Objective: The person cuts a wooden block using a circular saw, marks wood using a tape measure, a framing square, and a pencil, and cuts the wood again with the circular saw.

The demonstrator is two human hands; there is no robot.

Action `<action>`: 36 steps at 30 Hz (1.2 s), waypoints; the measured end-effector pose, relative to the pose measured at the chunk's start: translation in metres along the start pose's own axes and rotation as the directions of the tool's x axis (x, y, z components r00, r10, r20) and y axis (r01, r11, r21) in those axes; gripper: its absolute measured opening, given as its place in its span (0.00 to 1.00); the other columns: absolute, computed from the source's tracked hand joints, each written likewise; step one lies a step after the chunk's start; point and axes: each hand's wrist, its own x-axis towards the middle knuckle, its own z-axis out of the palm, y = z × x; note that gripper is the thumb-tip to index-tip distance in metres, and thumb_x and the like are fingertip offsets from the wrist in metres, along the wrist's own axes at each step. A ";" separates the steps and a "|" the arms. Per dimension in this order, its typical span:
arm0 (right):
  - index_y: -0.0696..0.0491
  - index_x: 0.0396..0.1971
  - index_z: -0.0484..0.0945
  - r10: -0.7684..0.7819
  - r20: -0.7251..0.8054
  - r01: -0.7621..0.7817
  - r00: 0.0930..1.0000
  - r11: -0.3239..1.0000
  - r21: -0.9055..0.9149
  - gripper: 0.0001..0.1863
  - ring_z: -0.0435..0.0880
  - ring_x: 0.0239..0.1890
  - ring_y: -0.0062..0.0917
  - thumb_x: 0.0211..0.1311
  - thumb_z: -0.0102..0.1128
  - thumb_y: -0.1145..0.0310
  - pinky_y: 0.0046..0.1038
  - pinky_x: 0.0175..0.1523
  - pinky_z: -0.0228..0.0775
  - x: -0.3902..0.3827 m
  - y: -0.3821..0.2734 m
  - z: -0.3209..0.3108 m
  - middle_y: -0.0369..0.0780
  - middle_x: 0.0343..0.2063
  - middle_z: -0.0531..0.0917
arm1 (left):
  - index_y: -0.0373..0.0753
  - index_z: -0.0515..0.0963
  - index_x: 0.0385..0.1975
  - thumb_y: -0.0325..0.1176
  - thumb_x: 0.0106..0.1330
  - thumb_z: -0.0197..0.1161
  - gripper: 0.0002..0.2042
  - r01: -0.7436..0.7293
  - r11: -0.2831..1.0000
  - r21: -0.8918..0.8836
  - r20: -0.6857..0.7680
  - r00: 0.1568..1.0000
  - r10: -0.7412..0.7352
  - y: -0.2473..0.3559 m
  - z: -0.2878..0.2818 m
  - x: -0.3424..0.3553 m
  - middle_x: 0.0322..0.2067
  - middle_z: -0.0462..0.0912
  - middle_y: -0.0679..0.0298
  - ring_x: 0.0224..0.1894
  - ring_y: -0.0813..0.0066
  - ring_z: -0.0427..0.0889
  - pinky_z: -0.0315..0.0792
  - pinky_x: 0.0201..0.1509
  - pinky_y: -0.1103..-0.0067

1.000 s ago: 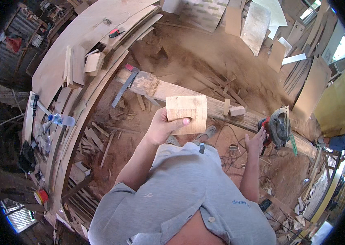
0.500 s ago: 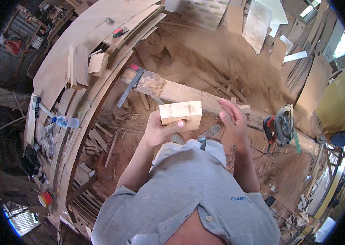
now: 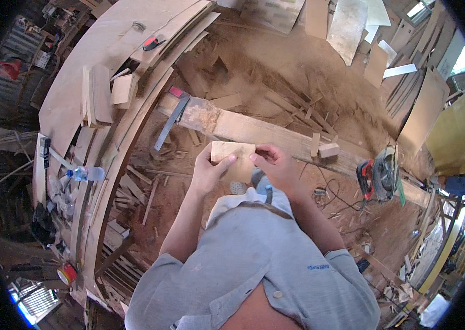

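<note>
A pale wooden block (image 3: pixel 233 149) is held up in front of my body, one cut face turned upward. My left hand (image 3: pixel 210 168) is closed round its left end, the thumb lying on the near side. At the right end, my right hand (image 3: pixel 276 165) grips the same block between thumb and curled fingers. Beyond the hands lies a long wooden plank (image 3: pixel 254 129), with a metal try square (image 3: pixel 172 121) with a red end across its left part. Two small wood offcuts, one of them a short block (image 3: pixel 329 150), sit on the plank to the right.
A circular saw (image 3: pixel 378 175) with a red handle rests on the plank's right part, its cable trailing on the floor. To the left, a bench (image 3: pixel 78 88) carries wood pieces, a red-and-black tool (image 3: pixel 152 43) and a water bottle (image 3: pixel 86 174). Sawdust and scraps cover the floor.
My right hand has come in from the right and taken hold of the block's right end. The block has shifted slightly left and turned in my left hand.
</note>
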 end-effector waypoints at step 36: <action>0.45 0.66 0.82 0.659 -0.215 -0.564 0.721 0.377 -0.735 0.30 0.83 0.66 0.44 0.68 0.64 0.47 0.41 0.70 0.75 0.610 0.714 -0.062 0.45 0.62 0.86 | 0.35 0.77 0.30 0.35 0.79 0.63 0.13 0.628 0.468 0.621 -0.721 0.692 0.028 -0.165 -0.126 0.322 0.25 0.78 0.67 0.29 0.80 0.73 0.68 0.34 0.78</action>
